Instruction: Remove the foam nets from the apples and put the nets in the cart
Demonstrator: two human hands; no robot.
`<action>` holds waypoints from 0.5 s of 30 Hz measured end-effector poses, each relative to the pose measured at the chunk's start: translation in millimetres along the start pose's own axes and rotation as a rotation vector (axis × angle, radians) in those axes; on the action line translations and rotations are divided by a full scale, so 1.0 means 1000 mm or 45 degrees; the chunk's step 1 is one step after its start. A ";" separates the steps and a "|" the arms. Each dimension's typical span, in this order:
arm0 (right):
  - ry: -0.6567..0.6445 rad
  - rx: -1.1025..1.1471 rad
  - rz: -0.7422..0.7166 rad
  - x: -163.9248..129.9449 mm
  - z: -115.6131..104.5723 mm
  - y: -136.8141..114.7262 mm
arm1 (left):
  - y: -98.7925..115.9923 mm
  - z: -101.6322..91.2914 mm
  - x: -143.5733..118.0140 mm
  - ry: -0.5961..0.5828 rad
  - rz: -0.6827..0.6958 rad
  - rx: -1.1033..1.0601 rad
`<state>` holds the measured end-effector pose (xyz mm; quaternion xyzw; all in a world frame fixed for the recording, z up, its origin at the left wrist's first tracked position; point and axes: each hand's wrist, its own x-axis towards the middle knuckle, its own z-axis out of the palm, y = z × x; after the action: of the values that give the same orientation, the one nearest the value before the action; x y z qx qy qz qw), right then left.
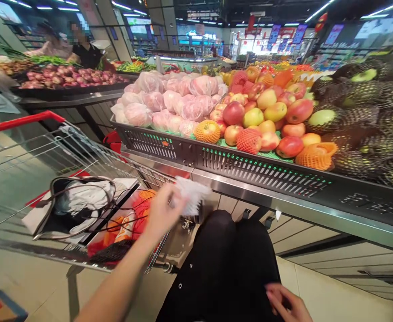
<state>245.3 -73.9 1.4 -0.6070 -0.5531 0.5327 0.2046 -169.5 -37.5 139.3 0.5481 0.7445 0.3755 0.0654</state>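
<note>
My left hand (167, 205) is closed on a crumpled white foam net (194, 194), blurred by motion. It is over the near corner of the shopping cart, just below the steel edge of the fruit stand. Low in the view, my right hand (288, 304) hangs beside my black-clad leg with its fingers curled; nothing shows in them. Inside the cart (92, 156) lie an open bag (79, 201) with white and black contents and several orange and red packages (139, 208).
Ahead stands a black fruit crate (266, 172) with bagged pink fruit (173, 103), red and yellow apples or mangoes (266, 112), and dark netted melons (367, 120). Red onions (72, 77) fill a stand at left, with two people behind it. A cardboard box (2, 306) sits at lower left.
</note>
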 end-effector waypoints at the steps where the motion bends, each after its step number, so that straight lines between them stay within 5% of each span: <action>1: -0.102 0.165 -0.061 0.015 0.013 -0.013 | 0.016 0.020 -0.012 -0.185 0.073 -0.261; 3: -0.226 0.605 -0.124 0.049 0.044 -0.042 | 0.034 0.066 -0.039 -0.743 0.125 -0.575; 4: -0.311 0.826 -0.110 0.066 0.061 -0.057 | 0.037 0.089 -0.052 -0.855 0.108 -0.641; 7: -0.638 1.160 0.001 0.106 0.115 -0.080 | 0.015 0.147 -0.086 -0.661 0.079 -0.424; 10: -0.652 1.211 -0.030 0.124 0.158 -0.064 | -0.029 0.177 -0.111 -0.435 -0.056 -0.070; 15: -0.783 1.329 0.006 0.133 0.177 -0.014 | -0.076 0.189 -0.128 -0.595 -0.146 -0.096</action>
<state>60.8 -11.5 -104.3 -0.2461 -0.2511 0.8852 0.3048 -82.2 -64.8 -82.8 0.5743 0.7243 0.2616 0.2776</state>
